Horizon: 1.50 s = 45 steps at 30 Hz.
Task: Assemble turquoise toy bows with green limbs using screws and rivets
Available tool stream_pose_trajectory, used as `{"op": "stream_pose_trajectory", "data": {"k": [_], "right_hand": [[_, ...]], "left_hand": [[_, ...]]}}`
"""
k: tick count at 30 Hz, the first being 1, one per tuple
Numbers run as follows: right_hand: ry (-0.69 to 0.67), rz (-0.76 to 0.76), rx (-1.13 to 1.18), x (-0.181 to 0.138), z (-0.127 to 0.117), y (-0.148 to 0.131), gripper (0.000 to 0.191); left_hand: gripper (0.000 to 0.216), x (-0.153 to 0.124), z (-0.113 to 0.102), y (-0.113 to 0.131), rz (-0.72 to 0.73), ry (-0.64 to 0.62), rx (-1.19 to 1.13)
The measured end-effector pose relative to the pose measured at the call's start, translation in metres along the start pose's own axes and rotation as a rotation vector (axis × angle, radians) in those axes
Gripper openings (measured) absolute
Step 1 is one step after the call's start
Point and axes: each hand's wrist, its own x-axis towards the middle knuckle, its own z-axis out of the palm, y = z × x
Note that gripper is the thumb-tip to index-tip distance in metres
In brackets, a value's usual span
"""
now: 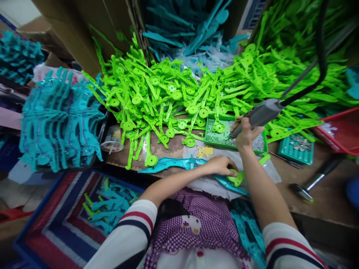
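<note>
My left hand [221, 165] lies curled, pressing down on a teal plastic piece [171, 163] and the green disc piece [237, 178] laid on it at the table's front edge. My right hand [245, 133] is closed round a grey powered screwdriver [259, 113] whose black cable [319, 48] rises to the upper right. The tool's tip points down at a green screw tray [215, 139] just behind the left hand.
A large heap of green plastic arms [174, 93] covers the back of the table, with teal ones [185, 33] in a box behind. Stacked teal parts [58, 119] stand left. A second teal tray [295, 149], a red bin [340, 130] and a hammer [316, 179] lie right.
</note>
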Motion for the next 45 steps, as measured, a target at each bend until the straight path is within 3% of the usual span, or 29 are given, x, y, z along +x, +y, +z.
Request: {"op": "stream_pose_trajectory", "data": {"k": [13, 19, 23, 27, 35, 41, 45], "right_hand": [[0.006, -0.015, 0.029, 0.003, -0.003, -0.001, 0.039], [0.083, -0.074, 0.06, -0.001, -0.022, -0.051, 0.05], [-0.025, 0.028, 0.056, -0.041, -0.056, -0.098, 0.058], [-0.103, 0.073, 0.024, -0.086, -0.083, -0.121, 0.053], [-0.084, 0.102, 0.029, -0.098, -0.088, -0.113, 0.053], [-0.174, 0.198, 0.018, -0.102, -0.087, -0.101, 0.052], [-0.164, 0.164, 0.031, -0.107, -0.089, -0.097, 0.053]], "left_hand": [[0.035, 0.001, 0.0, -0.001, -0.018, -0.001, -0.007], [0.028, -0.001, 0.0, -0.004, 0.058, 0.003, -0.054], [0.023, -0.002, 0.0, -0.003, 0.041, 0.031, -0.107], [0.027, -0.002, 0.002, 0.0, 0.014, 0.052, -0.058], [0.027, -0.002, 0.003, -0.001, 0.025, 0.081, -0.04], [0.023, -0.001, 0.003, -0.002, 0.034, 0.085, -0.049], [0.023, 0.0, 0.005, -0.001, 0.036, 0.088, -0.024]]}}
